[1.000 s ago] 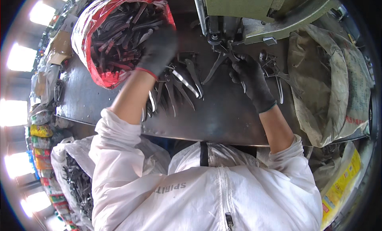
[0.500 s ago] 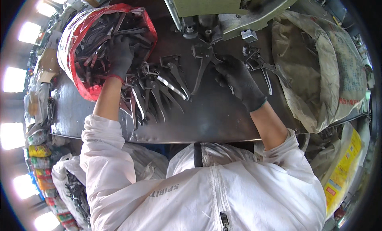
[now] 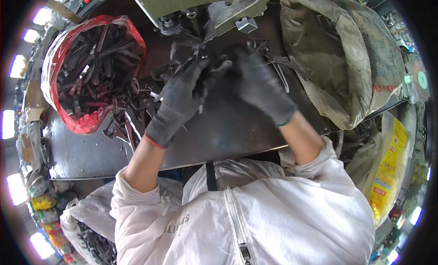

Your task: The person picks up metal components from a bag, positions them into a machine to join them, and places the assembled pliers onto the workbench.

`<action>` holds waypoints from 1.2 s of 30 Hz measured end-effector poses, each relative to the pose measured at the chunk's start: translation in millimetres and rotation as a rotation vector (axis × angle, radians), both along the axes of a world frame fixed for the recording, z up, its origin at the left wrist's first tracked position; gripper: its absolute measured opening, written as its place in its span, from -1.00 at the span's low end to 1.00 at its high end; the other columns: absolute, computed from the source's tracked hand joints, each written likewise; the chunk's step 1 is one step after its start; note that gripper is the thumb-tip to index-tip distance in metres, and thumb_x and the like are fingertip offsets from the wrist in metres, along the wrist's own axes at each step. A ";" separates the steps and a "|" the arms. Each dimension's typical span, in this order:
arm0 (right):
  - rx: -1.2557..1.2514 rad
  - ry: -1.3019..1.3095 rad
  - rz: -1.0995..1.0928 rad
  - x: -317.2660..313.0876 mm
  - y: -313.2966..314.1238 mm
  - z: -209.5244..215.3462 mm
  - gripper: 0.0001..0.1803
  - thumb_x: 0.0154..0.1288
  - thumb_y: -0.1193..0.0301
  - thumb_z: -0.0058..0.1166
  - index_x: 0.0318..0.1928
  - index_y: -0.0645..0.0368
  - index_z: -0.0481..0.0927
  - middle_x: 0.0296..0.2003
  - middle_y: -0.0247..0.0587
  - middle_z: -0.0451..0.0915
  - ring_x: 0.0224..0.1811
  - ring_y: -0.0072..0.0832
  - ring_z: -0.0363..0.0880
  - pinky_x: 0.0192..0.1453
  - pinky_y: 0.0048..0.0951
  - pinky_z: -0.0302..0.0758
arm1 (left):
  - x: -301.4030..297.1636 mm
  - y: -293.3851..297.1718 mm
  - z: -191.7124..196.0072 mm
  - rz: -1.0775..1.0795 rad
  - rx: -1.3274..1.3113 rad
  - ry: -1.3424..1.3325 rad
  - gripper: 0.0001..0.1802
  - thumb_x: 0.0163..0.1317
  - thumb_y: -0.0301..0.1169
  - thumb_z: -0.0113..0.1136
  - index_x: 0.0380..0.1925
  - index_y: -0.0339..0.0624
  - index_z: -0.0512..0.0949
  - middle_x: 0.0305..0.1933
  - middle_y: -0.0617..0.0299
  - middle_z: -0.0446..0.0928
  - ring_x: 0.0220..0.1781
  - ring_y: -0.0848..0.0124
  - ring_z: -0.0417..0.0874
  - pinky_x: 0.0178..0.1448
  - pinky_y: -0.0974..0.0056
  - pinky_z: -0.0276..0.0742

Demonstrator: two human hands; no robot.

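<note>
My left hand (image 3: 180,98) in a dark glove sits over the middle of the metal table (image 3: 228,128), fingers curled around a dark metal piece (image 3: 211,72). My right hand (image 3: 260,85), gloved too, meets it from the right and touches the same piece. Both hands are just below the green machine (image 3: 200,5). A heap of dark metal plier-like parts (image 3: 137,105) lies to the left of my left hand. Motion blur hides how the fingers grip.
A red-lined sack (image 3: 91,69) full of dark metal parts stands at the left. A large grey woven sack (image 3: 346,59) lies at the right, with a yellow bag (image 3: 388,169) below it. More loose parts (image 3: 273,59) lie near the machine.
My left hand has come from the red-lined sack to the table's middle. My right hand shifted left to meet it. The view moved closer.
</note>
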State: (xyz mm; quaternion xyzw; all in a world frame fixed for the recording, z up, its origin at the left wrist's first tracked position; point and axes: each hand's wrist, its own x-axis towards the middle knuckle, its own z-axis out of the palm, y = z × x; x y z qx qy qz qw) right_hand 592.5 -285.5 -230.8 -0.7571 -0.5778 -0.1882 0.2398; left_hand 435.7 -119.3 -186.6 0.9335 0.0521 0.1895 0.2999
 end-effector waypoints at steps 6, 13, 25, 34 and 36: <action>-0.504 0.136 -0.472 103.7 -103.2 0.4 -0.63 0.32 0.39 0.19 0.13 0.12 0.60 0.07 0.07 0.65 0.08 0.06 0.68 0.10 0.00 0.65 | -2.4 37.4 -40.4 0.252 -0.089 0.259 -0.66 0.53 -0.23 0.11 -0.10 -0.37 0.60 -0.22 -0.19 0.65 -0.08 -0.05 0.72 -0.02 0.03 0.54; -0.062 0.717 -0.140 72.7 -29.1 17.3 -0.61 0.37 0.45 0.20 0.19 0.16 0.59 -0.07 -0.03 0.70 -0.02 -0.12 0.73 0.07 -0.10 0.66 | 7.3 43.1 -41.0 0.235 -0.654 0.233 -0.53 0.61 -0.17 0.03 0.25 -0.36 0.52 -0.06 0.09 0.69 -0.06 0.33 0.75 0.07 0.22 0.67; 0.039 1.389 -0.027 8.9 47.7 12.6 -0.61 0.42 0.43 0.16 0.19 0.35 0.59 -0.12 -0.12 0.73 -0.23 -0.48 0.69 -0.08 -0.39 0.63 | 32.2 77.4 -98.1 -0.003 -0.419 0.186 -0.60 0.55 -0.23 0.04 0.14 -0.34 0.58 0.01 -0.05 0.68 0.00 0.12 0.69 0.09 0.10 0.64; 0.160 1.647 0.061 10.6 35.1 1.8 -0.69 0.53 0.37 0.15 0.09 0.36 0.51 -0.27 -0.28 0.58 -0.36 -0.59 0.60 -0.29 -0.52 0.57 | 24.7 102.7 11.2 0.353 0.183 0.203 -0.75 0.39 -0.32 0.15 -0.04 -0.17 0.65 -0.10 -0.17 0.66 0.02 -0.11 0.70 0.06 -0.05 0.62; 0.182 1.691 -0.001 6.0 40.1 7.0 -0.71 0.54 0.38 0.14 0.08 0.34 0.50 -0.26 -0.29 0.56 -0.37 -0.58 0.60 -0.30 -0.52 0.56 | 20.0 166.8 14.1 0.414 0.456 0.244 -0.74 0.41 -0.34 0.11 0.00 -0.15 0.66 -0.04 -0.09 0.68 0.04 -0.03 0.73 0.10 -0.05 0.64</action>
